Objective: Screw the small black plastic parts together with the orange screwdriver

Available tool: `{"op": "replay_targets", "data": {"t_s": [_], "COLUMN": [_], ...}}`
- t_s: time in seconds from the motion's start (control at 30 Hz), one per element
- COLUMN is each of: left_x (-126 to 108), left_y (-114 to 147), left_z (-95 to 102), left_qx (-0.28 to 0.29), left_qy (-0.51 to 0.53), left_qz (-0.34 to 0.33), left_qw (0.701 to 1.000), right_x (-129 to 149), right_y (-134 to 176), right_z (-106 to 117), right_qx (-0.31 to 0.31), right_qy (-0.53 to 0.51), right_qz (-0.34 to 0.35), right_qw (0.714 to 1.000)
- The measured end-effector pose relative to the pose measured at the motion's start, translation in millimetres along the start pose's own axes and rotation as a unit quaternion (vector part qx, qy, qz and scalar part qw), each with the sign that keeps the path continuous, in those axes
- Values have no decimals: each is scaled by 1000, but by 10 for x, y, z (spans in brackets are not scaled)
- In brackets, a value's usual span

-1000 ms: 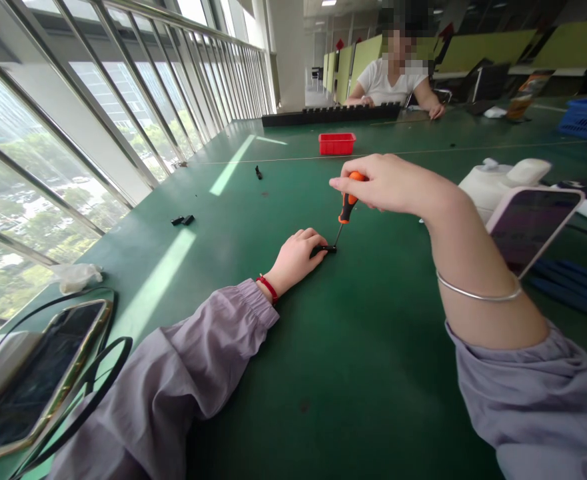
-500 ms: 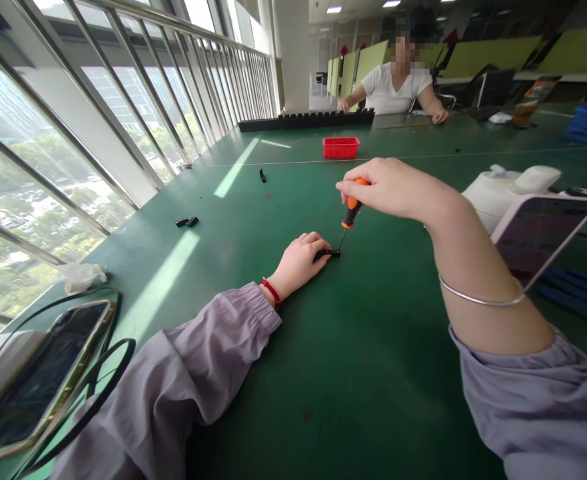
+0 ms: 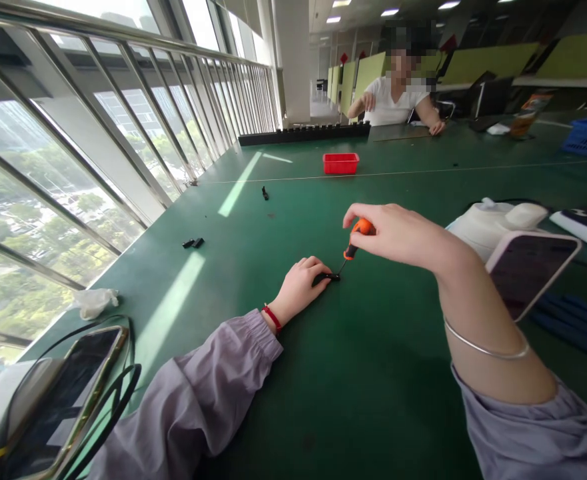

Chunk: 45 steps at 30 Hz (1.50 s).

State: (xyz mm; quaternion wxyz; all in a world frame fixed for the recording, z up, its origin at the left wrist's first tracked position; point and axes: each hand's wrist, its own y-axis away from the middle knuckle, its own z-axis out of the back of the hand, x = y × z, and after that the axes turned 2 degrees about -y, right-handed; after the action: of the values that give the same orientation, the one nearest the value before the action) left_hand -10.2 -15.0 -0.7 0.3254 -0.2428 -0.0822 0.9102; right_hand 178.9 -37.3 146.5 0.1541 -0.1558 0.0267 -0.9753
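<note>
My left hand (image 3: 299,285) lies low on the green table, its thumb and fingers pinching a small black part (image 3: 331,276) flat against the surface. Much of that part is hidden under the fingers; its right end sticks out. My right hand (image 3: 398,232) grips an orange-and-black screwdriver (image 3: 362,231) by the handle, with the wrist bent above the table. The screwdriver leans to the right, and its thin shaft runs down to the exposed end of the black part. Whether the tip sits in a screw is too small to tell.
Small black pieces (image 3: 193,243) lie to the left, another black piece (image 3: 265,193) farther back. Beyond are a red bin (image 3: 340,163), a long black rack (image 3: 303,134) and a seated person (image 3: 398,100). Phones (image 3: 533,270) flank my arms, with cables (image 3: 123,393) at left.
My right hand has come lower, and the screwdriver leans more. The left hand still pins the black part. The camera view has shifted, and the other person's hand has lifted off the rack.
</note>
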Motion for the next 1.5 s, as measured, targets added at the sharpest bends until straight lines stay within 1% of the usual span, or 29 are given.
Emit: {"op": "replay_targets", "data": {"t_s": [0.13,0.2,0.37,0.57,0.73,0.93,1.1,1.23,1.3,1.37,1.43,1.5], "left_x": [3,4,3,3,2,-3,-13,-13,-7,3,15,31], "left_y": [4,7,1,-15,-19,-19,-19,-14,-14,-24,-48,-84], "left_z": [9,14,28,42,47,41,42,32,26,28,38,52], "left_qx": [3,5,10,19,19,17,11,4,2,3,9,19], "left_qy": [22,32,54,75,81,85,86,75,59,45,41,42], "left_qz": [13,18,29,45,49,50,51,67,83,89,81,72], "left_qw": [1000,999,998,996,995,995,995,995,995,995,996,996], "right_x": [20,24,-1,-19,-37,-47,-36,-30,-44,-70,-99,-123], "right_y": [10,5,-36,-58,-62,-96,-130,-137,-131,-122,-115,-112], "right_z": [9,2,-38,-20,-30,-24,-32,-53,-73,-100,-127,-144], "right_qx": [32,37,7,20,-9,13,-12,2,-11,-39,-61,-68], "right_qy": [-25,-30,-17,-45,-28,-42,-32,-39,-35,-27,-25,-25], "right_qz": [-10,-11,-1,-15,5,4,32,35,35,43,48,40], "right_qw": [999,999,1000,999,1000,999,999,999,999,998,997,997]}}
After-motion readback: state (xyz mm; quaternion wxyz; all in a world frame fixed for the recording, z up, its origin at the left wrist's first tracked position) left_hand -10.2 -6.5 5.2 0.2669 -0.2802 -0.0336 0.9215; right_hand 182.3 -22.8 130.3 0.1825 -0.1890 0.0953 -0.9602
